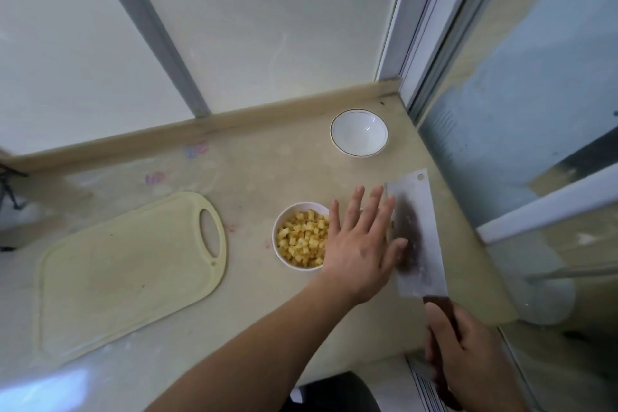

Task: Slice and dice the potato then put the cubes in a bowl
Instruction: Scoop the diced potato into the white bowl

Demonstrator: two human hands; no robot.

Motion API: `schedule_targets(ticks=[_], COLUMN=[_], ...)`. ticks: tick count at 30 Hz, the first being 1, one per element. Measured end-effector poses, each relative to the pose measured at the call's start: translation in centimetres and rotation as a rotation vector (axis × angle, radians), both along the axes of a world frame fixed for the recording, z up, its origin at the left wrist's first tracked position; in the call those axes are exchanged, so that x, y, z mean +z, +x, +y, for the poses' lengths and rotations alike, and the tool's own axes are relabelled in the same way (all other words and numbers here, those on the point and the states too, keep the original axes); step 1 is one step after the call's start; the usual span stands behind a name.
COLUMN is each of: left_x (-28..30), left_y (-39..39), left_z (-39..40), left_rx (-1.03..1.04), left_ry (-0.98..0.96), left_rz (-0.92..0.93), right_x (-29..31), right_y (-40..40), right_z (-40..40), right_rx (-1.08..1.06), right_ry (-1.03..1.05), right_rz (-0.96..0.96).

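A small white bowl (280,256) in the middle of the counter holds several yellow potato cubes (302,239). My left hand (359,242) reaches over the bowl's right edge with straight fingers, and its fingertips touch the flat of a cleaver blade (423,211). My right hand (465,354) grips the cleaver's dark wooden handle (439,306) near the counter's front edge. The blade is held just right of the bowl. A pale green cutting board (127,271) lies bare at the left.
A second white bowl (359,132) with a thin gold rim stands empty near the back corner. White panels form the back wall, and a glass sliding door (521,110) borders the beige counter (250,170) on the right.
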State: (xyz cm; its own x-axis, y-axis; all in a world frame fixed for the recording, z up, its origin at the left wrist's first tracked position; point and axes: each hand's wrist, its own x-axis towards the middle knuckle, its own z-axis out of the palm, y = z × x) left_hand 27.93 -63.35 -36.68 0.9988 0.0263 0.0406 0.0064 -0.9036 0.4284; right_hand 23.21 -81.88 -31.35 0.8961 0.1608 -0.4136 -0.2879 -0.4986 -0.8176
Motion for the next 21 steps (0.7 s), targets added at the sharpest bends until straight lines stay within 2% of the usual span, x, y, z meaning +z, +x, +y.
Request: schedule_targets(ticks=[4, 9, 12, 19, 21], left_x=[-0.9, -1.3, -1.4, -1.0, -1.2], left_y=[-1.1, -2.5, -2.6, -1.8, -1.9], left_z=[-0.2, -0.6, -0.6, -0.4, -0.2], left_rx=[-0.093, -0.029, 0.037, 0.132, 0.146], left_ry=[0.103, 0.183, 0.139, 0.072, -0.016], left_rz=[-0.098, -0.164, -0.198, -0.148, -0.196], right_x=[-0.2, 0.0, 0.0, 0.2, 0.4], right_y=[-0.4, -0.7, -1.0, -1.4, -1.4], right_z=[0.0, -0.3, -0.5, -0.6, -0.7], right_rx=[-0.005, -0.011, -0.017, 0.000, 0.019], right_ry=[0.022, 0.029, 0.042, 0.060, 0.068], right_rz=[-0.007, -0.009, 0.004, 0.016, 0.008])
